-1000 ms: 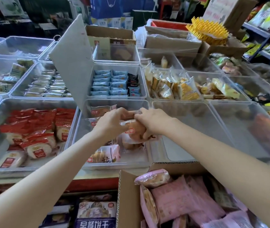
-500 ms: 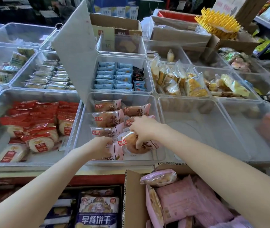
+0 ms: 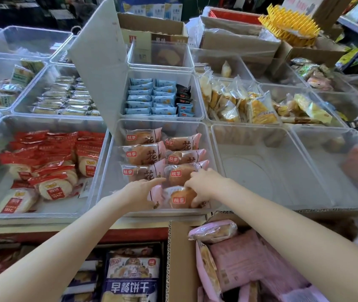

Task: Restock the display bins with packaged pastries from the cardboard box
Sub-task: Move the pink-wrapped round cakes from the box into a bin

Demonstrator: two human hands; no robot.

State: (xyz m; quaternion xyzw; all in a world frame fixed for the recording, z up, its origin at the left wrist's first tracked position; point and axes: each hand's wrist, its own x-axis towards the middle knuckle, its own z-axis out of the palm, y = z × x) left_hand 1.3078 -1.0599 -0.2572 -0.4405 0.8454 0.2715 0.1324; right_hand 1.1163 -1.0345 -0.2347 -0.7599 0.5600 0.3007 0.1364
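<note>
While both bare arms reached up from the bottom of the frame, the two hands met over the near end of a clear display bin (image 3: 205,136) at the centre of the picture. The right hand (image 3: 206,184) curled its fingers over the right edge of the nearest pastry packet (image 3: 179,198), a pink-ended wrapper with a red label, which lay at the bin's front wall. The left hand (image 3: 140,189) lay flatter, fingers stretched toward the packet's left end and touching it; whether it actually gripped the wrapper could not be told. Behind that packet, six more of the same pastries (image 3: 144,154) sat in two neat columns running toward the back of the bin. A cardboard box (image 3: 179,258) stood open at the lower centre-right, with more pink packets (image 3: 245,258) heaped inside. Left of the centre bin, another bin held red-wrapped round cakes (image 3: 49,168); right of it was a bare clear bin (image 3: 260,171). A grey lid (image 3: 102,62) stood tilted at upper centre-left.
</note>
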